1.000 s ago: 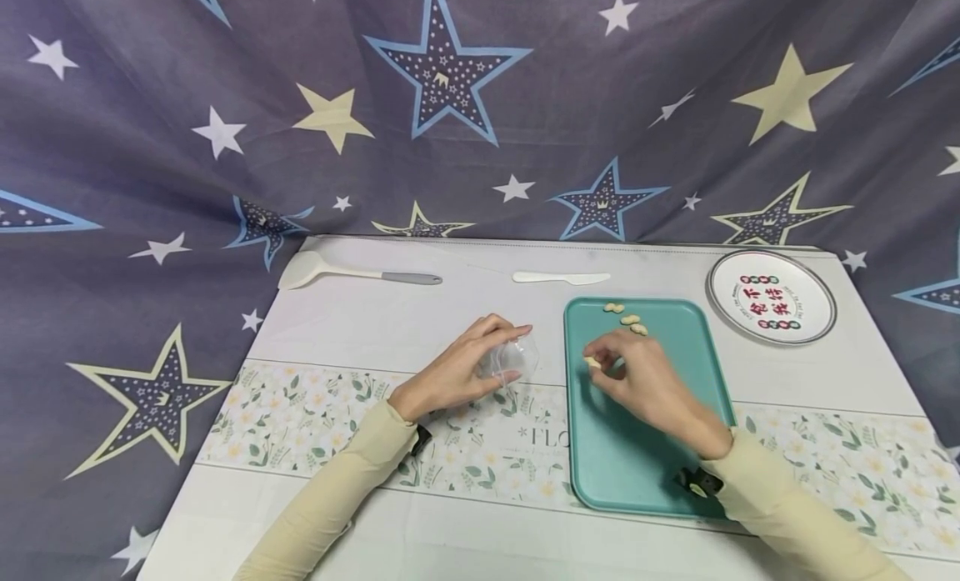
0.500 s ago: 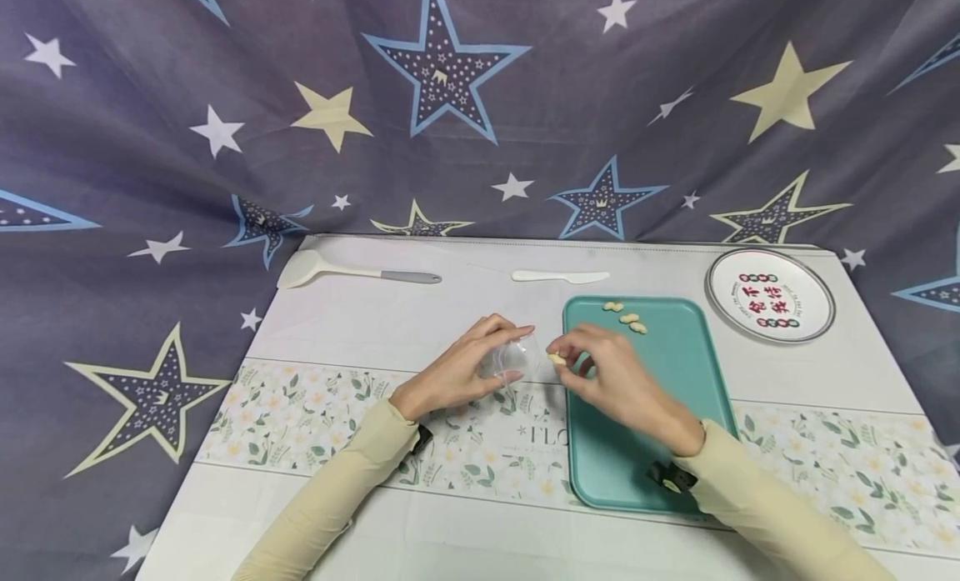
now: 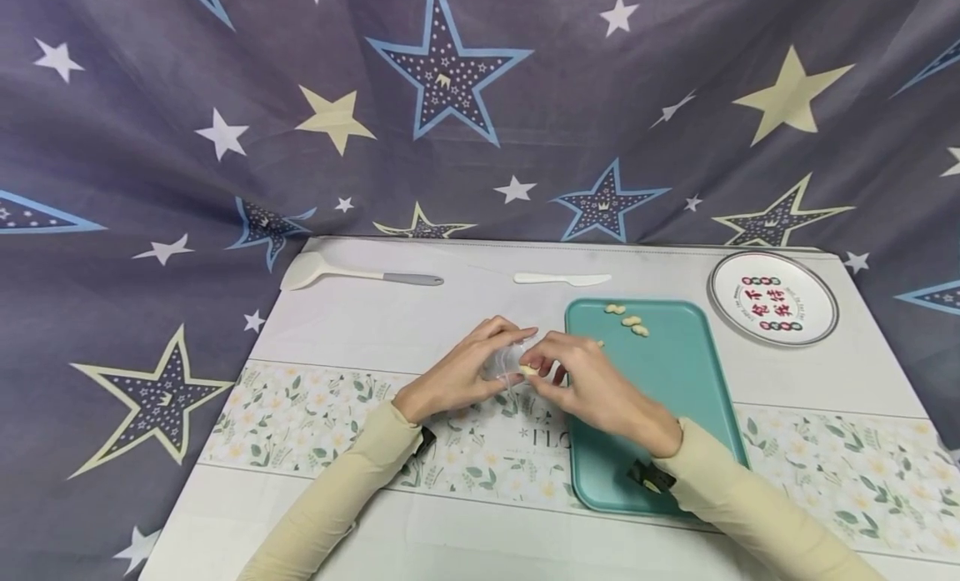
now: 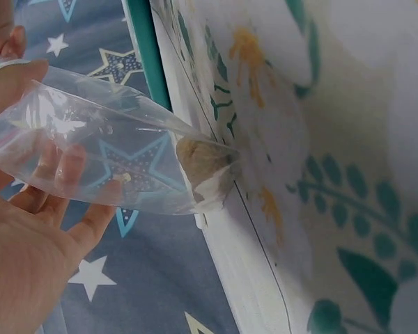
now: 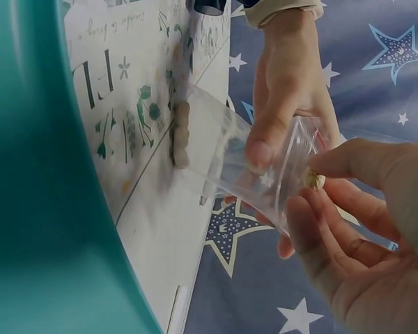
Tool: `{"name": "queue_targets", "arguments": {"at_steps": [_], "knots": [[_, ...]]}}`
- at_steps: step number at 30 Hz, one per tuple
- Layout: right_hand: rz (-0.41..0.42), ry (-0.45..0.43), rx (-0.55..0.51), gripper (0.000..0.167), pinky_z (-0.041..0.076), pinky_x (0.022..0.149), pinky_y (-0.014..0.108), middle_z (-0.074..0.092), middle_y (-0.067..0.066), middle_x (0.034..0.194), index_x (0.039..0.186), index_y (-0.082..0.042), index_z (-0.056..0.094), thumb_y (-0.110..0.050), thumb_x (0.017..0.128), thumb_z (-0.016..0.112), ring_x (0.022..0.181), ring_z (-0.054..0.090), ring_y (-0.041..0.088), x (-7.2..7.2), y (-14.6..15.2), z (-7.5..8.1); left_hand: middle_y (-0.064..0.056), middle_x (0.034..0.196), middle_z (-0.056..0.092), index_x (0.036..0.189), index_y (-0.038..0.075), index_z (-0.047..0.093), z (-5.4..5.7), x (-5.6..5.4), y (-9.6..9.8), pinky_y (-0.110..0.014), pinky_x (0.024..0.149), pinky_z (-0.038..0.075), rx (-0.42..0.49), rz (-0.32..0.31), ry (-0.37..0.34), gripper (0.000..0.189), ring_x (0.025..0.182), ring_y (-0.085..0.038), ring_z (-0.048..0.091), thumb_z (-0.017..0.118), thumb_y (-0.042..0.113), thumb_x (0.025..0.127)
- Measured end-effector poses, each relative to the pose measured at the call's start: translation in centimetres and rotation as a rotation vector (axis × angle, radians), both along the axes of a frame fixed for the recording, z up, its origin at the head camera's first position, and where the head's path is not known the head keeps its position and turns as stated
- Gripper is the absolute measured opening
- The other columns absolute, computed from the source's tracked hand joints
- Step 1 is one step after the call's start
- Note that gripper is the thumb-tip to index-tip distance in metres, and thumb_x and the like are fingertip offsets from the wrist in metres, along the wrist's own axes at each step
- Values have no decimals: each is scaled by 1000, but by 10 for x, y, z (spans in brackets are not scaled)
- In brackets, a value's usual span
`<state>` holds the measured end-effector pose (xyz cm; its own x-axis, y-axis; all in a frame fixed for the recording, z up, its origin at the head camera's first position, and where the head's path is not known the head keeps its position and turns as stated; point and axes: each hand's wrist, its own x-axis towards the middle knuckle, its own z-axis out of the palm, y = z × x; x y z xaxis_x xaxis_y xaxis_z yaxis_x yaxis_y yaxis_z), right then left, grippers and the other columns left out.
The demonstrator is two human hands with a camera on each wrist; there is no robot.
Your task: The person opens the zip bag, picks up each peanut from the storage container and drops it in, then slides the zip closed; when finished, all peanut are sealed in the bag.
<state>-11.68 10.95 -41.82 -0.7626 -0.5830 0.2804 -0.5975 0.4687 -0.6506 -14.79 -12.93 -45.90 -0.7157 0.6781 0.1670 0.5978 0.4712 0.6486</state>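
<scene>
My left hand (image 3: pixel 457 374) holds a clear plastic zip bag (image 4: pixel 150 125) by its mouth, the thumb and fingers spreading the rim apart. Down in the bag's bottom corner lies a peanut (image 4: pixel 200 163), close to the tablecloth. Between thumb and fingertips of my right hand (image 3: pixel 596 385) is another unshelled peanut (image 5: pixel 313 179), right at the bag's mouth in the right wrist view. Several peanuts (image 3: pixel 632 320) rest near the far edge of the teal tray (image 3: pixel 675 373); one of them is mostly covered by my right hand in the head view.
Along the back of the table lie a white spoon with a grey handle (image 3: pixel 360 272) and a white knife (image 3: pixel 562 278). A printed round plate (image 3: pixel 806 289) sits at the back right. A star-patterned curtain (image 3: pixel 480 164) hangs behind the table's far edge.
My right hand has moved left from over the tray, carrying the pinched peanut to the bag's mouth. The left hand and the bag have stayed nearly in place.
</scene>
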Motion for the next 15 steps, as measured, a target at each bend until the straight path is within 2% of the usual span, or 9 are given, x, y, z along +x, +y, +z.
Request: {"name": "queue_targets", "arguments": {"at_steps": [5,15], "knots": [[4,-2,2,17,61,73,26,75,1,99,108,-10,77,-9,92,79,84,68,11,0,-2,-3,-7,138,57,159,20,46,0,0,2,-43,111,48,0,7,-11,69,127,-14,51,76,23,96],[0,-2,-26,18,61,72,26,76,5,98,109,-6,77,-8,91,78,83,67,11,-1,2,-7,-6,138,57,158,18,46,0,0,2,-42,109,49,-1,4,16,65,127,-14,52,72,32,100]]}}
